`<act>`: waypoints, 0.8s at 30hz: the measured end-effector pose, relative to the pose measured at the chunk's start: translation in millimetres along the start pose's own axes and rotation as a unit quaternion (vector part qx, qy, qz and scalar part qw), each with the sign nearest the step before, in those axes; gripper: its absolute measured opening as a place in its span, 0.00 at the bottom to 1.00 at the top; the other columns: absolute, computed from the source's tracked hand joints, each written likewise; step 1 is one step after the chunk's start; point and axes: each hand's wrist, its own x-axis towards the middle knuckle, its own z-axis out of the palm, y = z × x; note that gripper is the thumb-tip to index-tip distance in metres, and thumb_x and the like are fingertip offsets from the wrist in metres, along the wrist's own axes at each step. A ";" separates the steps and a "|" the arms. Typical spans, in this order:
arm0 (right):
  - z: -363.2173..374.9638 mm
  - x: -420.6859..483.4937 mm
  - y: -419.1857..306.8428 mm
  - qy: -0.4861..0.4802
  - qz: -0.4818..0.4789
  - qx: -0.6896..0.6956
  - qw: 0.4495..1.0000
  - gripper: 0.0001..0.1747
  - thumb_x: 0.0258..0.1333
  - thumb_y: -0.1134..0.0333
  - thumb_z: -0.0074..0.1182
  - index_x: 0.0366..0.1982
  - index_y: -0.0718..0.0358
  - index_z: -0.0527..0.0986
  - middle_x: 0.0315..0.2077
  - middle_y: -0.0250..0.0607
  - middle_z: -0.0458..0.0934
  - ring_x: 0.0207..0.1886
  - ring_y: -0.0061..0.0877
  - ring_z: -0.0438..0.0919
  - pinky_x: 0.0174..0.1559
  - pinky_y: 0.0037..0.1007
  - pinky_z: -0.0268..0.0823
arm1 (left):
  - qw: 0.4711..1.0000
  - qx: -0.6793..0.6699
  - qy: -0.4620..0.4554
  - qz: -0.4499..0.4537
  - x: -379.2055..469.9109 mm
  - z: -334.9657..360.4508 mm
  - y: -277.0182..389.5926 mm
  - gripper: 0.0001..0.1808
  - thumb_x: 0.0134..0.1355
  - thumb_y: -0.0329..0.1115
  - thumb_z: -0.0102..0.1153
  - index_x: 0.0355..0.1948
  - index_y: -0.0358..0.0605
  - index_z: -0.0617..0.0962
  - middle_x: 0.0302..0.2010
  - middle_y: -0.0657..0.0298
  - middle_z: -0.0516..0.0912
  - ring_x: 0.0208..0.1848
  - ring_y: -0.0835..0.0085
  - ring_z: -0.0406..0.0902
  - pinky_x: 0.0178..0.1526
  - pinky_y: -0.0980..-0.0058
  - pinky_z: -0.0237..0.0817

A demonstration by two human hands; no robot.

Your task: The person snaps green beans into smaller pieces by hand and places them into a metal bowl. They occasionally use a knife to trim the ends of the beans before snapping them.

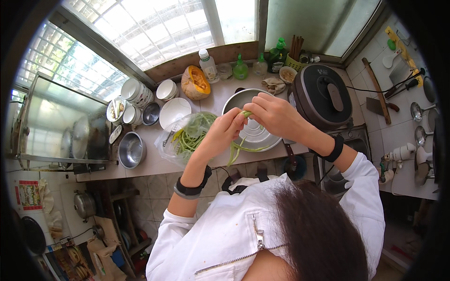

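Note:
My left hand (225, 131) and my right hand (276, 114) meet above a round metal basin (269, 142), both gripping a green bean (247, 113) between fingers and thumbs. A few more long green beans (235, 152) hang below my left hand, some across the basin's rim; whether that hand holds them too is unclear. Left of the basin, a clear plastic bag (165, 144) lies open with many green beans (191, 138) inside. My hands and forearms hide part of the basin. A knife (291, 154) lies right of the basin, its handle jutting over the counter's front edge.
Stacked bowls (135, 92), a white plate (175, 113), a steel bowl (132, 150) and a cut pumpkin (195, 83) stand on the left. Bottles (240, 68) line the window. An electric cooker (321, 96) and a sink (339, 175) are at right.

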 end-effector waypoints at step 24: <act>10.0 -14.5 -2.9 -0.081 0.118 0.159 0.977 0.08 0.68 0.69 0.55 0.36 0.67 0.72 0.34 0.50 0.78 0.43 0.49 0.79 0.46 0.45 0.70 | 0.865 0.457 0.072 0.194 1.1 11.3 -5.4 0.10 0.75 0.35 0.55 0.39 0.40 0.72 0.28 0.51 0.80 0.31 0.47 0.80 0.32 0.53 0.69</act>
